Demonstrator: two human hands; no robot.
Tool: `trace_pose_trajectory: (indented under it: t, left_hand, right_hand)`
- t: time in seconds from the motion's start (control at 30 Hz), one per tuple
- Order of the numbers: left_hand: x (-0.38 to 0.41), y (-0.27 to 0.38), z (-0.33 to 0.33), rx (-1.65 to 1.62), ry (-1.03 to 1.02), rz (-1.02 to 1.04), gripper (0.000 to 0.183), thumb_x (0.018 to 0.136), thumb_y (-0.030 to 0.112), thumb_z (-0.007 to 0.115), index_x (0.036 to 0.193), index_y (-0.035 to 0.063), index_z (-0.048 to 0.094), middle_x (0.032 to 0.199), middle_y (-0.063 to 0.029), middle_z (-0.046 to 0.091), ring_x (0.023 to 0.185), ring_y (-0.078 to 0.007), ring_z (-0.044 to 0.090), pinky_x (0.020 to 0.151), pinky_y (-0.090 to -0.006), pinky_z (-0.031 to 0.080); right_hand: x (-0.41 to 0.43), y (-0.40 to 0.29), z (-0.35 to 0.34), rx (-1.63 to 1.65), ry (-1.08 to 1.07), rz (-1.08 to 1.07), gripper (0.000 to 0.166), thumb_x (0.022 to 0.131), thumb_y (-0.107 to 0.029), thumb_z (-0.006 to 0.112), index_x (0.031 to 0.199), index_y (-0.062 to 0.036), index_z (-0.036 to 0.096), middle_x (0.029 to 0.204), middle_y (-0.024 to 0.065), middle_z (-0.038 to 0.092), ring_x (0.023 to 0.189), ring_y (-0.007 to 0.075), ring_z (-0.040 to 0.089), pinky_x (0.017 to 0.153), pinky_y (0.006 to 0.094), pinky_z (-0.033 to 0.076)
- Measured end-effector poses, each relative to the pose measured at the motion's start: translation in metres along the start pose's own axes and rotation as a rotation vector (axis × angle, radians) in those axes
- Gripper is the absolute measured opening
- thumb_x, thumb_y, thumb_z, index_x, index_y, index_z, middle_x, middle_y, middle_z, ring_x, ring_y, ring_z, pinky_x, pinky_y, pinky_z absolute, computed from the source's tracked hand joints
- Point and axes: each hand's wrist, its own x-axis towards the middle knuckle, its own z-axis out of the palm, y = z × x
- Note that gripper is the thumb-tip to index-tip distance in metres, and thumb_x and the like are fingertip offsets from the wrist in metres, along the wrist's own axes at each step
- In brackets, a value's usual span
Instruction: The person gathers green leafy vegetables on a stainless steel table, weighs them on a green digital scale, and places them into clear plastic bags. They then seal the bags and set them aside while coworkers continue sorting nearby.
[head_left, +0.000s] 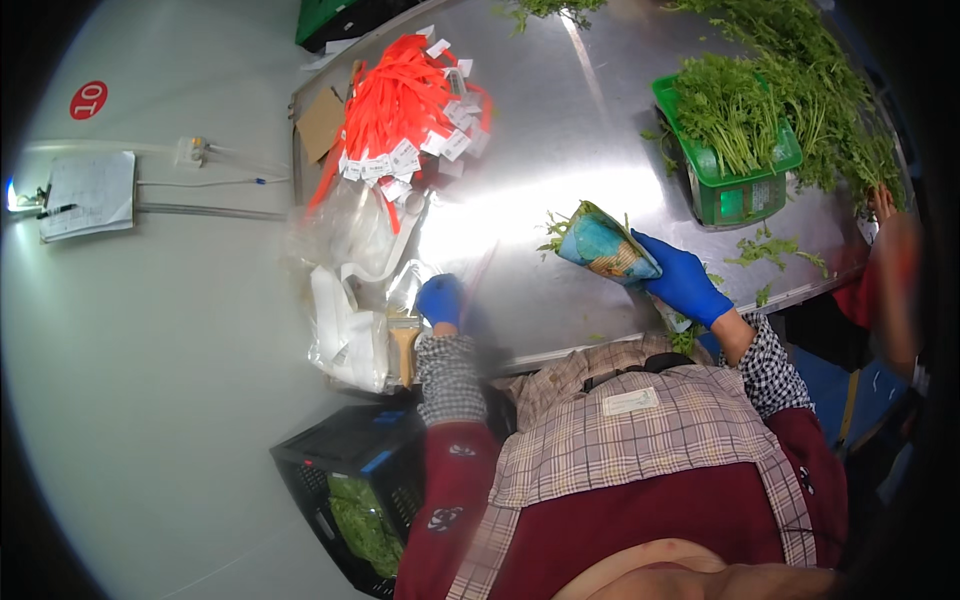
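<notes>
My right hand (682, 281), in a blue glove, grips the lower end of a bunch of leafy greens wrapped in a blue printed sleeve (604, 244). The leaves poke out of the sleeve's wide end, pointing left above the metal table. My left hand (439, 299), also gloved in blue, is curled at the table's left side, beside clear plastic packaging (409, 281). Its fingers are hidden from me, so whether it pinches anything is unclear. Just below and left of it lies a flat brush with a wooden handle (406, 352).
Orange-red strips with white labels (405, 105) are heaped at the back left near white strapping (330, 300). A green plastic basket (791, 154) of greens stands right, beside loose greens (817, 97). Another person's hand (883, 202) touches them. A black crate (300, 465) sits below left.
</notes>
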Motion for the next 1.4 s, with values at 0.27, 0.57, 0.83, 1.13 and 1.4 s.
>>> trace_pose_trajectory:
  t: [0.27, 0.57, 0.83, 1.13, 1.4]
  left_hand:
    - [-0.003, 0.065, -0.04, -0.076, 0.106, 0.172, 0.026, 0.088, 0.035, 0.061, 0.082, 0.015, 0.077, 0.079, -0.0103, 0.073, 0.076, -0.0299, 0.072, 0.07, -0.0429, 0.057]
    - [0.018, 0.006, 0.012, -0.053, -0.061, 0.038, 0.018, 0.084, 0.028, 0.069, 0.087, 0.0125, 0.078, 0.086, -0.0132, 0.075, 0.077, -0.0283, 0.072, 0.074, -0.0403, 0.056]
    - [0.01, 0.064, -0.009, 0.082, 0.018, 0.162, 0.02, 0.083, 0.029, 0.071, 0.088, 0.0119, 0.079, 0.087, -0.0137, 0.075, 0.081, -0.0311, 0.071, 0.078, -0.0402, 0.055]
    - [0.021, 0.021, 0.018, 0.069, -0.061, 0.102, 0.024, 0.089, 0.032, 0.062, 0.086, 0.0115, 0.074, 0.086, -0.0124, 0.074, 0.082, -0.0299, 0.074, 0.074, -0.0425, 0.06]
    - [-0.011, 0.12, -0.036, 0.002, -0.103, 0.471, 0.015, 0.09, 0.016, 0.067, 0.095, 0.0041, 0.074, 0.095, -0.0138, 0.073, 0.091, -0.0293, 0.069, 0.083, -0.0373, 0.053]
  right_hand:
    - [0.006, -0.008, 0.001, -0.005, -0.016, 0.042, 0.062, 0.088, -0.02, 0.073, 0.146, -0.0149, 0.052, 0.135, 0.0168, 0.064, 0.119, 0.0329, 0.065, 0.101, 0.0398, 0.051]
    - [-0.002, -0.006, -0.001, 0.062, -0.022, 0.059, 0.065, 0.085, -0.016, 0.072, 0.147, -0.014, 0.051, 0.135, 0.0171, 0.064, 0.121, 0.0324, 0.064, 0.102, 0.0392, 0.051]
    - [0.001, -0.008, -0.007, 0.079, -0.01, 0.04, 0.068, 0.083, -0.012, 0.07, 0.148, -0.0134, 0.05, 0.135, 0.0174, 0.064, 0.122, 0.0318, 0.064, 0.103, 0.0388, 0.05]
    - [-0.006, 0.0, -0.01, 0.035, 0.0, 0.058, 0.068, 0.083, -0.009, 0.067, 0.149, -0.0126, 0.049, 0.133, 0.0175, 0.065, 0.121, 0.0323, 0.065, 0.102, 0.0392, 0.051]
    - [-0.012, -0.012, -0.028, 0.131, 0.032, 0.056, 0.066, 0.089, -0.023, 0.073, 0.149, -0.0105, 0.049, 0.134, 0.0185, 0.065, 0.12, 0.0275, 0.066, 0.101, 0.038, 0.052]
